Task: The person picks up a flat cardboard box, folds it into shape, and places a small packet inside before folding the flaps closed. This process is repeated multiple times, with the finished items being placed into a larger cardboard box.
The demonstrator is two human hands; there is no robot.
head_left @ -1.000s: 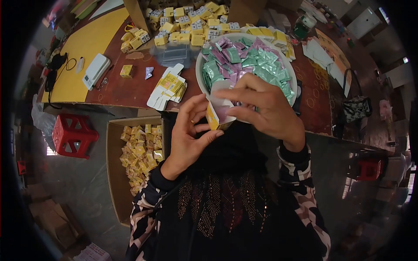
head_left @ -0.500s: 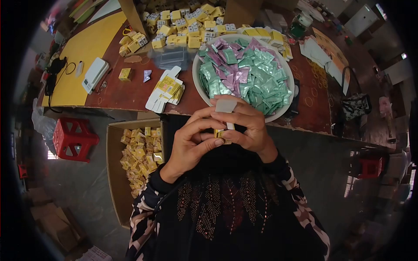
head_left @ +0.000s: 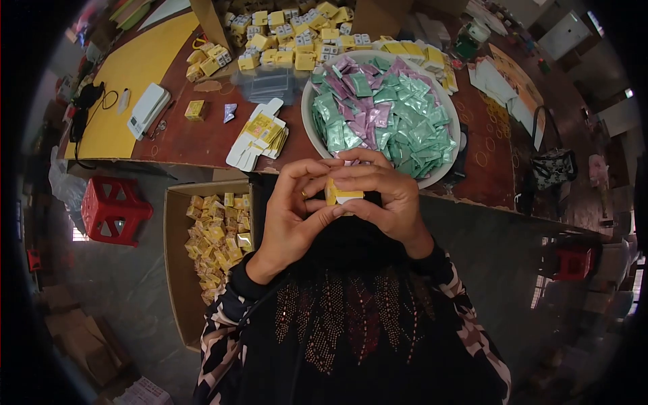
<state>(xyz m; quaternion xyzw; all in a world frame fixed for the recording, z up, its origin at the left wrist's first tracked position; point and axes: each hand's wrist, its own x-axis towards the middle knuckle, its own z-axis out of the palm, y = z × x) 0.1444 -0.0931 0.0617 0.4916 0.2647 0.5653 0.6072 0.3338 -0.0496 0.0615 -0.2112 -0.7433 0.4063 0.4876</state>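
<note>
Between my two hands is a small yellow-and-white carton (head_left: 345,196), held just off the table's near edge. My left hand (head_left: 293,209) grips its left side, with the thumb at the lower edge. From the right, my right hand (head_left: 388,196) curls its fingers over the top, its thumb along the front. The fingers hide much of the carton. Beyond my hands stands a big white basin (head_left: 312,138) full of green and purple foil sachets (head_left: 412,118). Left of it lies a stack of flat unfolded cartons (head_left: 260,138).
A cardboard box (head_left: 177,270) with many small yellow cartons stands on the floor at my left, near a red stool (head_left: 115,209). On the table are a single carton (head_left: 195,110), a purple sachet (head_left: 229,113), a white scale (head_left: 148,111) and piled yellow cartons (head_left: 304,44).
The white flap that stood up from the carton is now folded down. My right fingers have come down over the carton's top, and the carton has turned in my hands.
</note>
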